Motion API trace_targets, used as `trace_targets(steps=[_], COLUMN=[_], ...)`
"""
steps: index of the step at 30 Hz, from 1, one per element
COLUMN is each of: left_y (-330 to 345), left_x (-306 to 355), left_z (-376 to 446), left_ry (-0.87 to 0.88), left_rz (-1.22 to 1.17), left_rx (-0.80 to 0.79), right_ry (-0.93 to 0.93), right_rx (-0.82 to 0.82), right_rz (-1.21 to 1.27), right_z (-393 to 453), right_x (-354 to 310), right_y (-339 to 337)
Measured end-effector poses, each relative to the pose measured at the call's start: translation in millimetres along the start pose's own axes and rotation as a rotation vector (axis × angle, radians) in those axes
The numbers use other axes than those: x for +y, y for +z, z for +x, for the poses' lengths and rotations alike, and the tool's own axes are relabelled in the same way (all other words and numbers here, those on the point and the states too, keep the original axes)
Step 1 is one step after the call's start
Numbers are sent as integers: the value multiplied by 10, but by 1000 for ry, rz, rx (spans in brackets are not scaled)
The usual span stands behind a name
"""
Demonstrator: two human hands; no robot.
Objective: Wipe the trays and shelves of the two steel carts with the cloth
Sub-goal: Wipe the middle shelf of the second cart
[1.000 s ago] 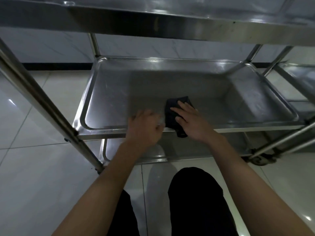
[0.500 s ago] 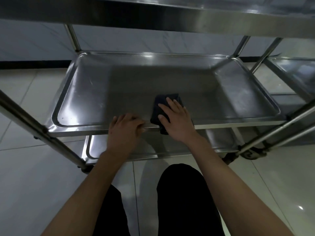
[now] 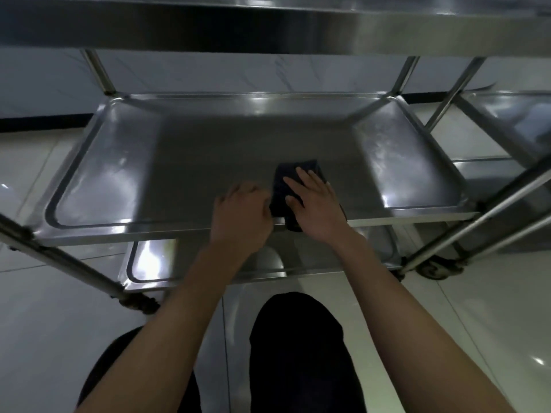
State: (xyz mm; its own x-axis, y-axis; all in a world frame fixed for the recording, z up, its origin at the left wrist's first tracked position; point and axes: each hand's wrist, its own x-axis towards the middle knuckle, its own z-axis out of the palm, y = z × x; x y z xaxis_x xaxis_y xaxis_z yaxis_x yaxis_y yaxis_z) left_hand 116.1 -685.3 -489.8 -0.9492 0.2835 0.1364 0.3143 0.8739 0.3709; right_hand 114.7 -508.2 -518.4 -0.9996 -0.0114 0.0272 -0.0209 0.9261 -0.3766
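The steel cart's middle tray fills the centre of the head view, under the top shelf. A dark folded cloth lies on the tray's near edge and hangs slightly over the rim. My right hand lies flat on the cloth with fingers spread, pressing it down. Right beside the cloth, my left hand curls over the front rim of the tray, touching the cloth's left side. A lower tray shows beneath.
A second steel cart stands close on the right, its posts crossing the view. Cart posts slant at the left, castor wheels sit near the floor. My dark-trousered legs are below, on glossy pale floor tiles.
My view has shifted slightly, so the tray sits more centred. Both hands stay at the tray's front edge, the right still pressing the cloth, which has slid only a little.
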Motion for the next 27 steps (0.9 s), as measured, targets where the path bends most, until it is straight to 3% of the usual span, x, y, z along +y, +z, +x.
trace_targets(steps=[4,7,16,22,27], left_y=[327,492,549,608,576], left_x=[439,502,603,599,575], left_z=[82,64,158,158,164], left_ry=[18,-24,-33,-11,2], left_rz=[55,146,209,224,191], left_rx=[-86,12,71,136,117], right_ry=[106,183,512,467,337], right_rx=[34,58,162,113,118], right_rz=[-4,-20,-88,-130,-72], right_z=[-62,-109,-299,-283,-109], right_x=[618,1141,2320,2236,1700], right_y=[-251,-441,-999,-943,-759])
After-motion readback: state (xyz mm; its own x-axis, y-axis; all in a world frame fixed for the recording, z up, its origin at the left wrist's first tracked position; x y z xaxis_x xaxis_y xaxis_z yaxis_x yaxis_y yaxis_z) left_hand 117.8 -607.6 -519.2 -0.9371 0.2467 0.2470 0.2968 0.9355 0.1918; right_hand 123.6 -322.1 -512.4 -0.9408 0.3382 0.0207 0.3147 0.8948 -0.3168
